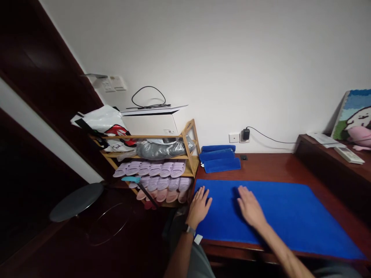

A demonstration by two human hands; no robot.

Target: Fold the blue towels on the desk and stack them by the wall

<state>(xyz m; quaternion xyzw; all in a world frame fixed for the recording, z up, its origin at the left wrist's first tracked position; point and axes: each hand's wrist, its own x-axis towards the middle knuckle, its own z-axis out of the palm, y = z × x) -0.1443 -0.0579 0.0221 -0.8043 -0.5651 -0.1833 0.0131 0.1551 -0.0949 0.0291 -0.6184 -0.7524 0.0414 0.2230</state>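
Hands (pixel 199 208) (pixel 249 208) over cloth (pixel 278 210) (long axis left-right)

Spread blue cloth (pixel 278 216) under two bare hands, folded blue cloths (pixel 222 159) behind it, wooden shoe rack (pixel 188 154) to its left

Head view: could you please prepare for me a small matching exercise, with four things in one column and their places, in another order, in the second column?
Things
1. large blue cloth
2. white box
3. black adapter
4. round stool

Places
A. plugged in at the wall
B. left of the rack
C. on top of the rack
D. spread over the desk

Right pairs: 1-D, 2-C, 3-A, 4-B
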